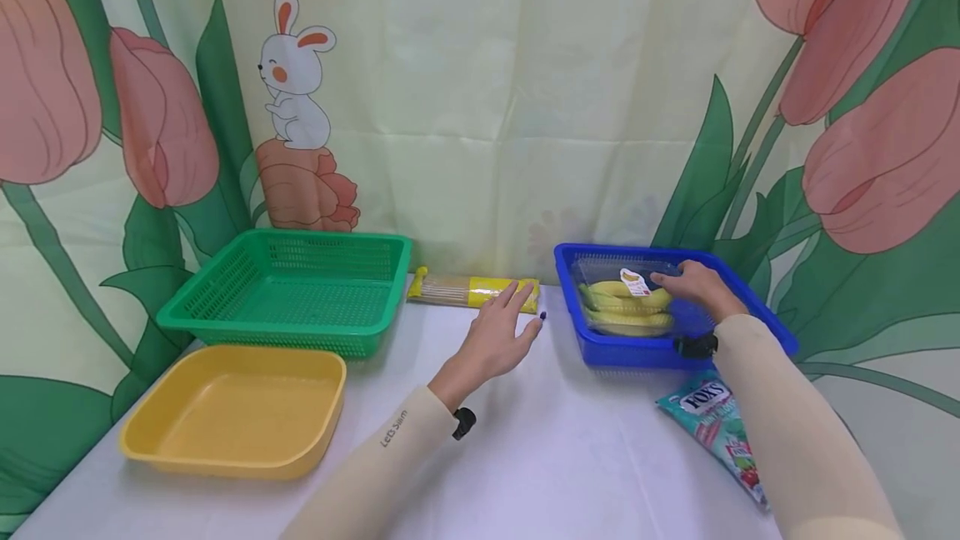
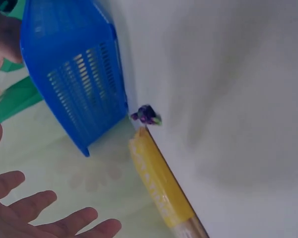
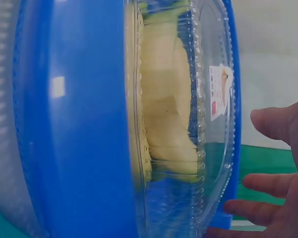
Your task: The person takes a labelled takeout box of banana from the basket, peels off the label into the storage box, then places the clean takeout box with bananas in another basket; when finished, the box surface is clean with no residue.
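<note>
My right hand [image 1: 699,289] is over the right side of a clear lidded plastic box [image 1: 681,323] of bananas [image 1: 630,323], which sits in the blue basket [image 1: 622,354]. In the right wrist view, its thumb and fingers are spread beside the lid, around nothing. My left hand [image 1: 491,340] hovers over the white table with extended, spread fingers. Close to its thumb in the head view is a small purple-wrapped candy [image 2: 146,115]. The candy is near the end of a yellow packet of thin brown strands, probably spaghetti [image 1: 442,291], by the back edge.
On the left stand a green basket [image 1: 283,328] and, in front of it, a yellow tray [image 1: 225,469]. A teal Fox's candy bag [image 1: 708,415] lies before the blue basket, partly under my right forearm. A printed curtain [image 1: 465,107] hangs behind the table.
</note>
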`<state>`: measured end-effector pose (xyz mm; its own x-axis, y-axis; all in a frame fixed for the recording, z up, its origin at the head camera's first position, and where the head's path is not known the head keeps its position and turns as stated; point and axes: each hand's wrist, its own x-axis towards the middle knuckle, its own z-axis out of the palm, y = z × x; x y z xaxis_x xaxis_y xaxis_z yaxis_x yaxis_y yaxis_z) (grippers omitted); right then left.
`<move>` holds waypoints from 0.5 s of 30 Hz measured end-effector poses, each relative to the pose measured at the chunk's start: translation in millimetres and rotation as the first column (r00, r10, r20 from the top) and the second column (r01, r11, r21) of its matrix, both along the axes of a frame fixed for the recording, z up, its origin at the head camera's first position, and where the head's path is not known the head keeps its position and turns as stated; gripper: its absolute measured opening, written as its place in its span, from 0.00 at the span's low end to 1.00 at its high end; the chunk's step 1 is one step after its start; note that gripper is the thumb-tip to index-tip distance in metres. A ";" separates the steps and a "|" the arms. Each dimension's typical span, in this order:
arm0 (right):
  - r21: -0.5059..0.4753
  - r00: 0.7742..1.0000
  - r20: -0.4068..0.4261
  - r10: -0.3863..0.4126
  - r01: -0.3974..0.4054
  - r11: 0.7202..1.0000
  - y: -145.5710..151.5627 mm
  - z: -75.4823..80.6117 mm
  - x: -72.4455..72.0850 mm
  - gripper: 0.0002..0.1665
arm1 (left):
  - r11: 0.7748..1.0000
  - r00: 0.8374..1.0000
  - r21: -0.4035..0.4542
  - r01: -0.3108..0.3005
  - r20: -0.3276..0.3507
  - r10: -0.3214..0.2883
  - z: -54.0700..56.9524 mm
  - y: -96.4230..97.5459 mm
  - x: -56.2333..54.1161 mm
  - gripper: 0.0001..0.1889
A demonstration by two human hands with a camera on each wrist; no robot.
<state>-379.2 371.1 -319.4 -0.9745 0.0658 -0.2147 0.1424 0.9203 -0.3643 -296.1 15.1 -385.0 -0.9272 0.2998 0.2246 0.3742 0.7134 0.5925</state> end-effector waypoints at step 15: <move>-0.080 0.997 0.008 -0.074 0.075 0.994 9.5 -8.0 -1.6 0.52 | 0.989 0.999 0.144 0.044 0.004 -0.045 -7.7 26.1 -10.9 0.30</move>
<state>-380.8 380.6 -327.5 -0.9664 0.1207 -0.2267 0.2115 0.8750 -0.4355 -307.0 41.2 -392.7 -0.9154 0.3059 0.2618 0.3991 0.6035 0.6903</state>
